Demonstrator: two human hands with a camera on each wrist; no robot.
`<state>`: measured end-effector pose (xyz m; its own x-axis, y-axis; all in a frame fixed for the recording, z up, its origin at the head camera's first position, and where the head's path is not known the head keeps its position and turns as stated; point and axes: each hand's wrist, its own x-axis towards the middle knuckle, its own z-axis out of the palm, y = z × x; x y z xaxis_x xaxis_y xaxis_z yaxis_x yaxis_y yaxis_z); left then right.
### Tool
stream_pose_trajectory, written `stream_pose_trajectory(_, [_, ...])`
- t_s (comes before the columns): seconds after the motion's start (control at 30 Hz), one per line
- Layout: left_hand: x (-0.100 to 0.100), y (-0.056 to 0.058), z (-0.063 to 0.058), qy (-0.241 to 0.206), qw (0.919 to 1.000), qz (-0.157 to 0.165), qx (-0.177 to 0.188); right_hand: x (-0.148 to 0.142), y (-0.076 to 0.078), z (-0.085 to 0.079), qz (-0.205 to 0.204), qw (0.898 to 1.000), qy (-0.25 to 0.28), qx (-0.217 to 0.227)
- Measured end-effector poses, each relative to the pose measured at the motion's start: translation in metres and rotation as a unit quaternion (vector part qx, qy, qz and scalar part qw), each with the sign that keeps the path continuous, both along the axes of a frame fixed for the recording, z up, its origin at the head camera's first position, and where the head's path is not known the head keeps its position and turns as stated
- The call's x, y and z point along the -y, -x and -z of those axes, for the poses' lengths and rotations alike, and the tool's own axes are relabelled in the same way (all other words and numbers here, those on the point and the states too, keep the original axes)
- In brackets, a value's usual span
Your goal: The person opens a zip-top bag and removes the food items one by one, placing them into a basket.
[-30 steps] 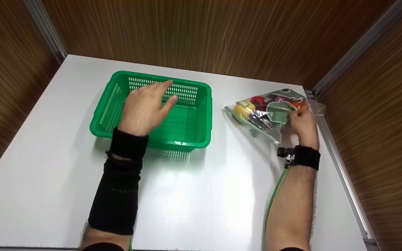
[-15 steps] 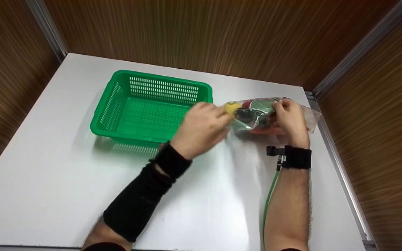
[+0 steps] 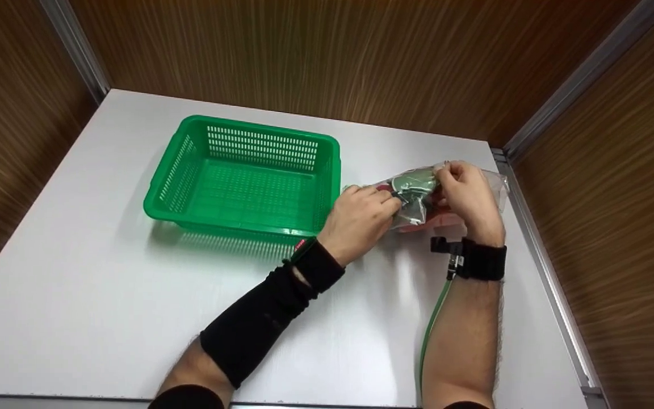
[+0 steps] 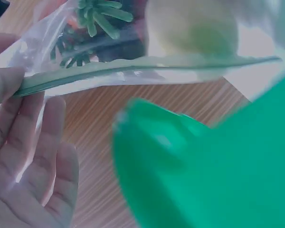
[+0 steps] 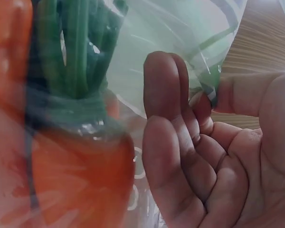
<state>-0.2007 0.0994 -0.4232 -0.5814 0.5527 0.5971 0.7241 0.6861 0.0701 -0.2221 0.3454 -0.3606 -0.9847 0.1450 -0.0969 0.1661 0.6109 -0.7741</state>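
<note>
A clear zip bag [image 3: 415, 184] with green printing, filled with vegetables and fruit, lies on its side at the right of the table. My left hand [image 3: 361, 221] pinches one end of its green zip strip [image 4: 123, 70] between thumb and forefinger, other fingers extended. Film at the bag's upper side is pinched by my right hand [image 3: 469, 196], between thumb and fingertips. Through the plastic, the right wrist view shows an orange carrot [image 5: 83, 175] with a green top. A pale yellow round fruit [image 4: 192, 28] sits behind the zip in the left wrist view.
A green plastic basket [image 3: 247, 190] with slotted sides stands left of the bag, close beside my left hand. Wood-grain panels [image 3: 304, 57] enclose the white table [image 3: 105, 318] at the back and sides. A green cable [image 3: 432, 324] runs along my right forearm.
My left hand has moved right from over the basket to the bag and taken hold of its zip edge. The right hand has shifted slightly left, and the bag has turned and come nearer the basket.
</note>
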Motion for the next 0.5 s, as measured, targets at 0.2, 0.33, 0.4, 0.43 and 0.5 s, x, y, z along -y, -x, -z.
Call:
stream_pose_trajectory(0.2, [-0.008, 0.005, -0.020, -0.016, 0.9991, -0.004, 0.039, -0.002, -0.009, -0.003, 0.010, 0.990, -0.126, -0.067])
stream_pose_trajectory(0.33, [-0.011, 0.006, -0.025, -0.026, 0.9975, 0.013, 0.064, 0.000, -0.012, -0.002, 0.015, 0.969, -0.221, -0.113])
stream_pose_trajectory(0.4, [-0.012, 0.006, -0.024, -0.030, 0.9964, 0.021, 0.076, 0.002, -0.011, 0.000, 0.009, 0.961, -0.251, -0.117])
stream_pose_trajectory(0.43, [-0.012, 0.006, -0.024, -0.032, 0.9958, 0.024, 0.083, 0.003, -0.009, 0.001, 0.004, 0.958, -0.264, -0.113])
stream_pose_trajectory(0.5, [-0.014, 0.007, -0.023, -0.041, 0.9944, 0.030, 0.093, 0.004, -0.007, 0.001, -0.005, 0.948, -0.300, -0.102])
